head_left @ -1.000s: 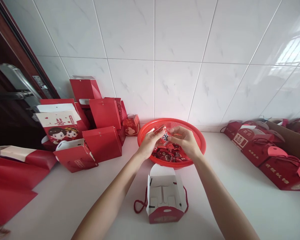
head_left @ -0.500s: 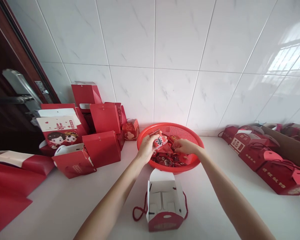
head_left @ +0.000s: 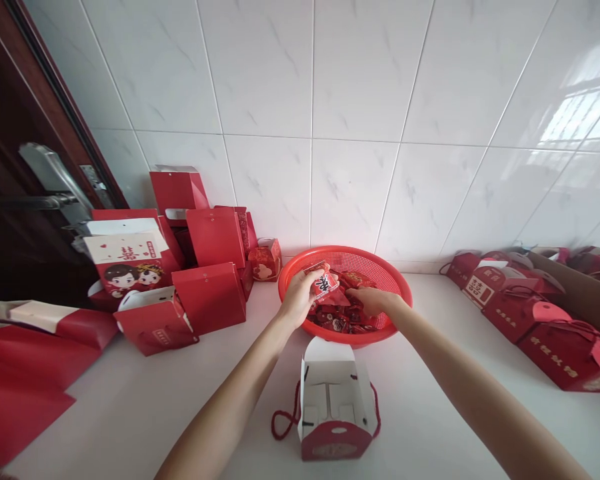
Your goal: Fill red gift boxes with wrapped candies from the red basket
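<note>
1. Head view: the white table point(head_left: 240, 400) carries everything; its near edge is out of frame.
2. Red gift boxes point(head_left: 210, 300) crowd the left side, overlapping, some cut off by the frame. At right, handled boxes point(head_left: 555, 357) line up beside a brown carton point(head_left: 580, 287), whose contents are hard to make out.
3. The red mesh basket point(head_left: 395, 270) sits near the tiled wall, probably to keep its wrapped packets point(head_left: 343, 325) within reach of both hands; the pile hides most of its bottom.
4. Just in front, 1 open gift box point(head_left: 337, 440) stands upright, white inside, its cord handle point(head_left: 274, 425) hanging outward, which leaves the mouth unobstructed.
5. The left hand point(head_left: 297, 297) pinches a red packet point(head_left: 324, 284) over the basket, fingers narrow, seemingly to free the right hand point(head_left: 377, 300). That hand reaches among the packets; its fingertips are hidden, so I cannot tell their spread or hold.
</note>
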### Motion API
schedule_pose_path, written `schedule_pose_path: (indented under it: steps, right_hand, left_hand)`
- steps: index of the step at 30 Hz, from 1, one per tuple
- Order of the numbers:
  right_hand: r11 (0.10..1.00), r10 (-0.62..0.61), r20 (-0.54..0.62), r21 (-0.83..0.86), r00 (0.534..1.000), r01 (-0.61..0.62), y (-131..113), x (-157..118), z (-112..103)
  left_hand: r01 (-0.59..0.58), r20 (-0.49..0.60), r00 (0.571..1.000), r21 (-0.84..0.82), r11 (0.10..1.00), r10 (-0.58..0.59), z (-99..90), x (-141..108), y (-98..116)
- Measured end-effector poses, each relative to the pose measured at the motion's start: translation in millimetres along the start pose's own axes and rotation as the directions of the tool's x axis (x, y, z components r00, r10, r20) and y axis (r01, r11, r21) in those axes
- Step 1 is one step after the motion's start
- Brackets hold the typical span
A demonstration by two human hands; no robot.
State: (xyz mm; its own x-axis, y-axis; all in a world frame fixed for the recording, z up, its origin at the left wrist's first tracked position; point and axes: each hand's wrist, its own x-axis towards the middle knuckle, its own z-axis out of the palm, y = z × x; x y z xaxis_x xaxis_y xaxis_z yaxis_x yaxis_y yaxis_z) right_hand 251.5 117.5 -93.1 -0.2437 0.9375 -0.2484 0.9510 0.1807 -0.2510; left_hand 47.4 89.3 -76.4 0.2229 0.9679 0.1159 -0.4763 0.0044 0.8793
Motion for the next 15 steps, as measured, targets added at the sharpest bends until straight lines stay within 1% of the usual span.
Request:
schedule_pose_path:
  steps: [4, 8, 11, 15]
  right_hand:
    - [1.000, 0.000, -0.002, 0.017, 1.000, 0.000, 2.6, -1.1, 0.6]
    - [0.999, 0.010, -0.038, 0.041, 0.999, -0.009, 0.1, 2.4, 0.2]
    - [0.996, 0.017, -0.093, 0.087, 0.995, -0.009, -2.7, 4.4, -0.2]
    - [0.978, 0.001, -0.213, 0.203, 0.977, 0.043, -4.1, 0.8, -2.0]
  left_hand:
    - [-0.006, 0.006, 1.000, 0.024, 1.000, 0.006, 0.1, -0.1, -0.1]
    - [-0.008, 0.013, 1.000, 0.011, 1.000, 0.007, 0.4, -0.8, 0.1]
    - [-0.003, 0.015, 1.000, -0.005, 1.000, 0.003, 0.6, -1.4, 0.1]
    - [0.000, 0.006, 1.000, -0.009, 1.000, 0.000, 0.6, -1.2, -0.2]
